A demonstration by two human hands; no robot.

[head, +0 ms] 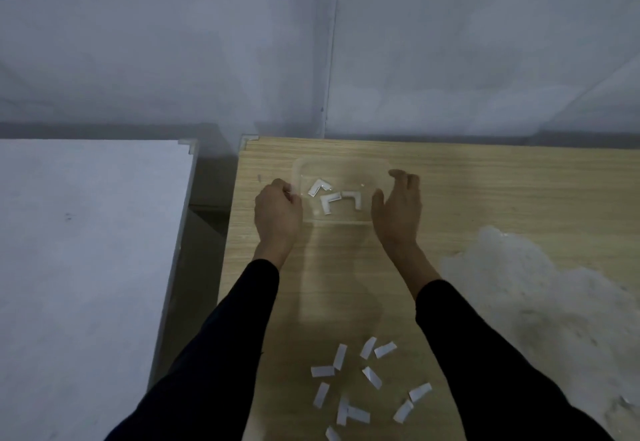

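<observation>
Toward the far left corner of the wooden table [485, 181] sits a clear container [341, 160], shallow and rectangular with rounded corners, its walls faint against the wood grain. Three L-shaped white pieces [330, 202] lie on its floor, close together and turned at different angles. The left hand [278, 210] is at the container's left rim, fingers curled tight over the edge so that it grips the rim. The right hand [398, 212] stands on edge just beside the right wall, palm facing the container, thumb forward and fingers loosely bent, holding nothing; whether it touches the wall cannot be told. Both forearms come up from the near edge in black sleeves [221, 354]. Between them, close to the person and well apart from the container, a scatter of flat white strips [372, 377] lies on the wood, a few overlapping. A white crumpled heap [540, 288] covers the table's near right part. Left of the table, across a dark gap, is a white surface [86, 250], and a grey wall [207, 42] rises behind both.
</observation>
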